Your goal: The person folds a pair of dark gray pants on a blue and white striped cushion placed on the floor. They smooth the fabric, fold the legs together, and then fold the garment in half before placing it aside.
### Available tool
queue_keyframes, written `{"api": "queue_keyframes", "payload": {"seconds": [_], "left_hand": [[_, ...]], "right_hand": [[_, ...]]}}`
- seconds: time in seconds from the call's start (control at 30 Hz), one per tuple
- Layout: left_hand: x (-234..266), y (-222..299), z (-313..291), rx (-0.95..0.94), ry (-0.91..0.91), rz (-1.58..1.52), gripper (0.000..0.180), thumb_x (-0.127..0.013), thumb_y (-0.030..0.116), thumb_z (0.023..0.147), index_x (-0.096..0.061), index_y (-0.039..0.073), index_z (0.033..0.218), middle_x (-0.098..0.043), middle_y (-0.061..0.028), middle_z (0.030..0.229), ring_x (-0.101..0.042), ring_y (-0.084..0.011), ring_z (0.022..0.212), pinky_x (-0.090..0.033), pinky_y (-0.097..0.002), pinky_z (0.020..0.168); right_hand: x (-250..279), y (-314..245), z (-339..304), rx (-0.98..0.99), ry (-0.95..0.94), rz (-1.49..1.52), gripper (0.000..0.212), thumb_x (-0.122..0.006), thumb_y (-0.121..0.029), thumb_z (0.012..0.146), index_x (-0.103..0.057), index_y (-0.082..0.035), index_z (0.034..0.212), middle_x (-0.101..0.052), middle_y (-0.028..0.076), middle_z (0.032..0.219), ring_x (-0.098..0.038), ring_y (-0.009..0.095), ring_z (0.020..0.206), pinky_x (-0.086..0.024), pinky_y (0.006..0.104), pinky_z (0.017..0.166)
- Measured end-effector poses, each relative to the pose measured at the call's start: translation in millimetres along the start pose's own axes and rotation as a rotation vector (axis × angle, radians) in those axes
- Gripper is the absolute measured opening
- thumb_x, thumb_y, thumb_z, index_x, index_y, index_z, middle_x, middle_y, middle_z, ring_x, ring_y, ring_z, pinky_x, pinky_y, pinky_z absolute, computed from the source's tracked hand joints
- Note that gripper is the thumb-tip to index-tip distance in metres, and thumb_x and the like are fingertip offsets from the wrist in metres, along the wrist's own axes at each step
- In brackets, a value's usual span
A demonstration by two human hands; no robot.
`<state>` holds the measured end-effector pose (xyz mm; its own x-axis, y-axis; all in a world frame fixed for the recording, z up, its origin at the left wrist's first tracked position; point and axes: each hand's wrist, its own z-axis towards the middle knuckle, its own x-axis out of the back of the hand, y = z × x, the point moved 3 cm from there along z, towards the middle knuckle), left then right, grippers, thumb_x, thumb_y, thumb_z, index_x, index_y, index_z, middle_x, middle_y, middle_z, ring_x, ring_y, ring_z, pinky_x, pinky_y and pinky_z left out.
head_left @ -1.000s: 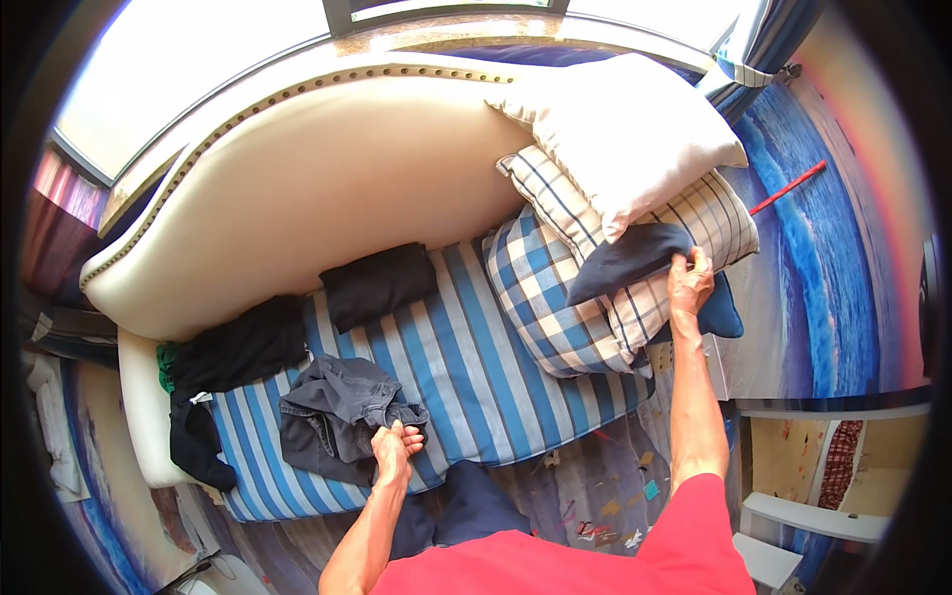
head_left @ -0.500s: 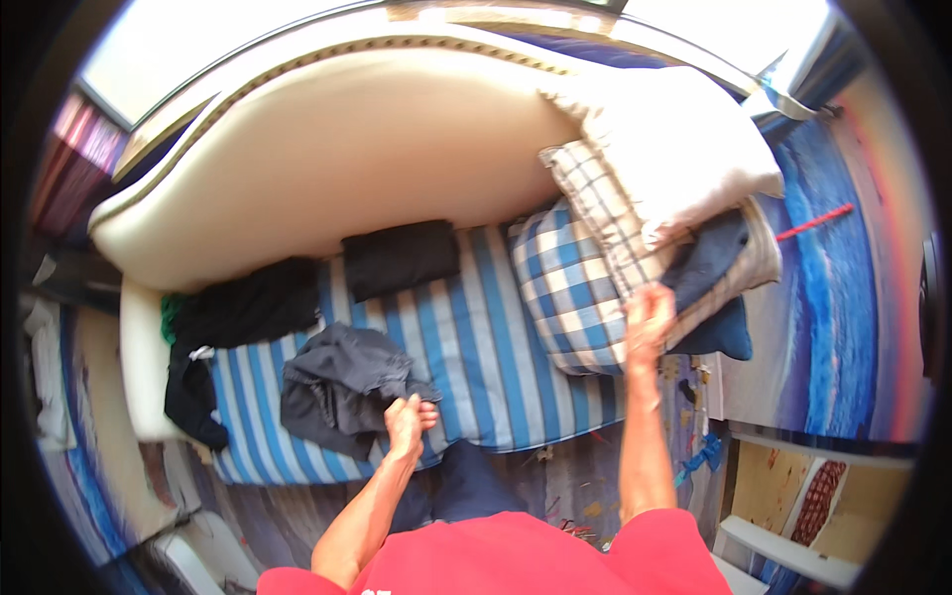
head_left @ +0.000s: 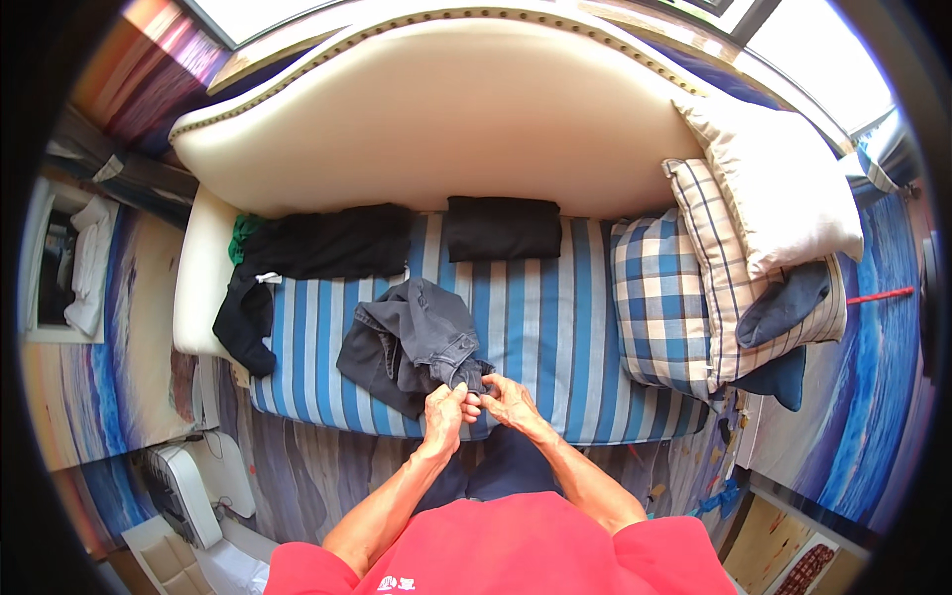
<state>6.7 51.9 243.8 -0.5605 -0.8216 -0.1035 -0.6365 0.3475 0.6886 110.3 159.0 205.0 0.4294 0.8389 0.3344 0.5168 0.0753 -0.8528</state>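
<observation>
Dark grey jeans (head_left: 418,322) lie bunched on the blue striped seat cushion (head_left: 531,327). My left hand (head_left: 451,413) pinches the edge that looks like their waistband, at the end nearest me. Right beside it, my right hand (head_left: 508,403) has its fingers closed on the same edge, and the fingertips of both hands almost meet. Behind the jeans sits a folded black garment (head_left: 504,229) against the backrest. Other black clothing (head_left: 332,241) stretches along the left part of the seat, one sleeve-like piece hanging toward the front.
The cream sofa backrest (head_left: 436,119) curves behind the seat. On the right are a checked cushion (head_left: 659,297), a plaid cushion (head_left: 706,248), a white pillow (head_left: 783,183) and a dark blue cloth (head_left: 785,305). A white appliance (head_left: 188,496) stands at lower left.
My right hand has moved left from the cushions to the jeans and taken hold beside my left hand. The view has shifted, placing the sofa more squarely in front.
</observation>
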Motion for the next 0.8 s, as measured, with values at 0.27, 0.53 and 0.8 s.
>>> {"api": "queue_keyframes", "payload": {"seconds": [0.27, 0.53, 0.8], "left_hand": [[39, 8, -21, -0.066, 0.009, -0.077, 0.02, -0.056, 0.019, 0.094, -0.061, 0.002, 0.086, -0.066, -0.008, 0.075, -0.062, -0.0134, 0.059, -0.05, -0.0262, 0.051], [103, 3, -24, -0.338, 0.252, 0.397, 0.043, -0.072, 0.024, 0.08, -0.058, 0.002, 0.114, -0.062, -0.0066, 0.087, -0.061, -0.0142, 0.068, -0.051, -0.0298, 0.059], [105, 14, -17, -0.724, 0.072, 1.1, 0.048, -0.062, 0.017, 0.076, -0.056, 0.003, 0.122, -0.063, -0.0179, 0.089, -0.063, -0.0338, 0.075, -0.053, -0.0425, 0.072]], "right_hand": [[-34, -32, -23, 0.268, 0.141, -0.193, 0.016, -0.066, -0.018, 0.082, -0.062, -0.005, 0.091, -0.056, 0.015, 0.072, -0.058, 0.033, 0.065, -0.046, 0.0426, 0.058], [-80, -90, -61, 0.501, -0.069, -0.411, 0.018, -0.067, -0.016, 0.081, -0.056, -0.005, 0.073, -0.057, 0.016, 0.068, -0.059, 0.035, 0.06, -0.047, 0.0453, 0.052], [-101, -99, -71, 0.592, -0.07, -0.422, 0.02, -0.067, -0.013, 0.079, -0.054, -0.003, 0.067, -0.057, 0.016, 0.062, -0.059, 0.036, 0.055, -0.046, 0.0449, 0.048]]}}
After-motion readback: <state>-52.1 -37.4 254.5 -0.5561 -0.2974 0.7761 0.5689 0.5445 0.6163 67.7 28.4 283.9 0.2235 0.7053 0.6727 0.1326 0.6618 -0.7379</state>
